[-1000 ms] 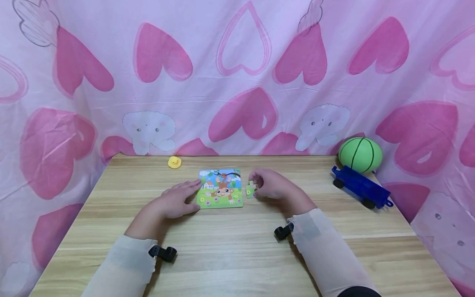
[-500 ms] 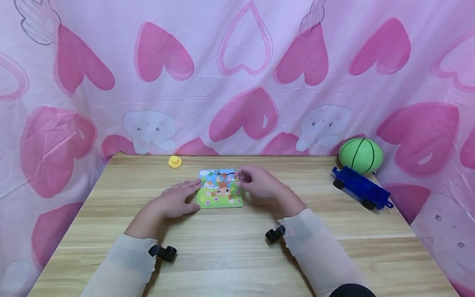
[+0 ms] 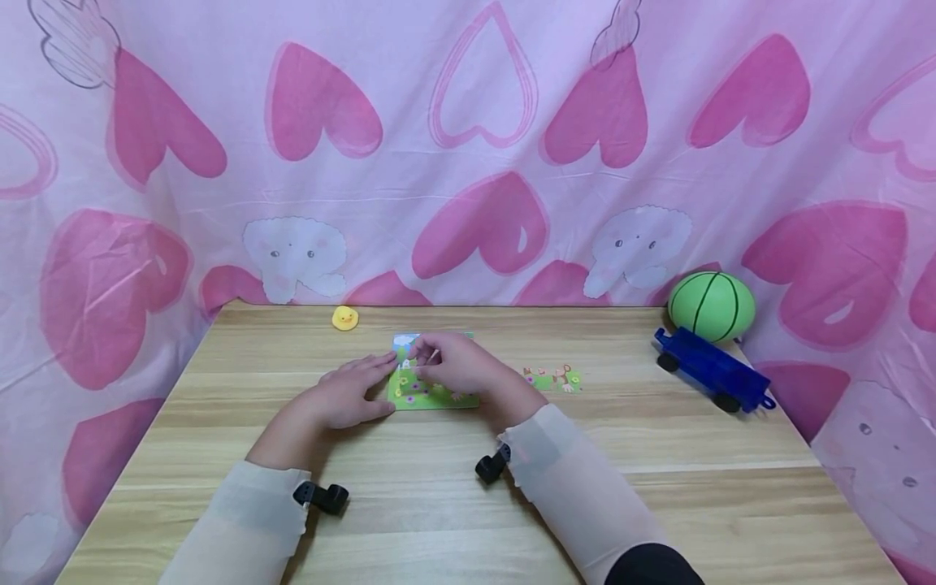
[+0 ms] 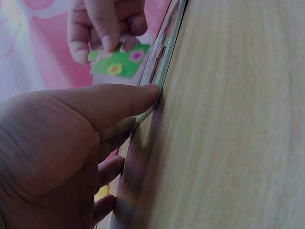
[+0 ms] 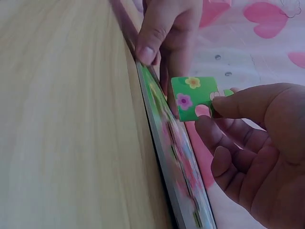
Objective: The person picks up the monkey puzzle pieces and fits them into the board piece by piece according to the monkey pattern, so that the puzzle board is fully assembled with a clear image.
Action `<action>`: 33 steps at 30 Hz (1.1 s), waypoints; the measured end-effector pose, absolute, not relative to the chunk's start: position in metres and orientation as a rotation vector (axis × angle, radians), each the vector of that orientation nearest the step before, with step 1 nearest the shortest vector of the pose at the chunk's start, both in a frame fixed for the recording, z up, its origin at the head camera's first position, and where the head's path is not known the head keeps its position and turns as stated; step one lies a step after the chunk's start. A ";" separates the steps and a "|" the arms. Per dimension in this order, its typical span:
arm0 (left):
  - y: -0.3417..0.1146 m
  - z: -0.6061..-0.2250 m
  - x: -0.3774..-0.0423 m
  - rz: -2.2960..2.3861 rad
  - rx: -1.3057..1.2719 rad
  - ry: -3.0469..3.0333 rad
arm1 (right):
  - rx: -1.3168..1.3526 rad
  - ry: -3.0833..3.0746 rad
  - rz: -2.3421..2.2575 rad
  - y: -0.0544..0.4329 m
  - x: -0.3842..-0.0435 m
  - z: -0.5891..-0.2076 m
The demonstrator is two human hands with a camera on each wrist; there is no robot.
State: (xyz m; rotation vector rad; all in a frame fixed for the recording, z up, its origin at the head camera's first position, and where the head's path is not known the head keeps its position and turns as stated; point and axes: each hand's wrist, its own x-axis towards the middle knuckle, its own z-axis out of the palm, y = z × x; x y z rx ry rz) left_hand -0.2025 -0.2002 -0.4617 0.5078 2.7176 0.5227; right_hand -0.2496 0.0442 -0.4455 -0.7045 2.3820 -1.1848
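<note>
My right hand [image 3: 457, 366] is over the jigsaw board [image 3: 399, 400] on the table. Between thumb and fingers it pinches a green puzzle piece [image 5: 196, 91] with a yellow and a purple flower. The same puzzle piece [image 4: 123, 66] shows in the left wrist view, held above the board. At the board's left side rests my left hand [image 3: 351, 394], thumb at the near corner and fingers along the edge. Much of the monkey picture on the board is hidden behind the right hand. To the right of the board lie loose puzzle pieces [image 3: 566, 379], partly covered by the right forearm.
A yellow toy duck [image 3: 345, 318] sits near the table's back edge, left of the board. At the back right are a green ball [image 3: 711, 305] and a blue wheeled toy wagon [image 3: 712, 370]. A pink heart-patterned curtain [image 3: 468, 227] hangs behind the wooden table [image 3: 409, 504].
My right hand has carried the puzzle piece left, from beside the board to over its middle. Loose pieces right of the board have come into view. The left hand has stayed in place.
</note>
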 end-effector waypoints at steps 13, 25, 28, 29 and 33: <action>-0.201 -0.463 -0.205 0.517 0.507 2.726 | -0.763 2.480 -1.024 0.029 -0.255 -0.462; -0.201 -0.464 -0.205 0.523 0.509 2.722 | -0.968 2.570 -0.725 0.030 -0.255 -0.467; -0.201 -0.464 -0.205 0.520 0.515 2.726 | -0.978 2.566 -0.694 0.030 -0.254 -0.467; -0.201 -0.464 -0.205 0.519 0.515 2.726 | -0.984 2.561 -0.689 0.030 -0.253 -0.467; -0.202 -0.464 -0.205 0.515 0.511 2.718 | -0.995 2.559 -0.667 0.030 -0.251 -0.467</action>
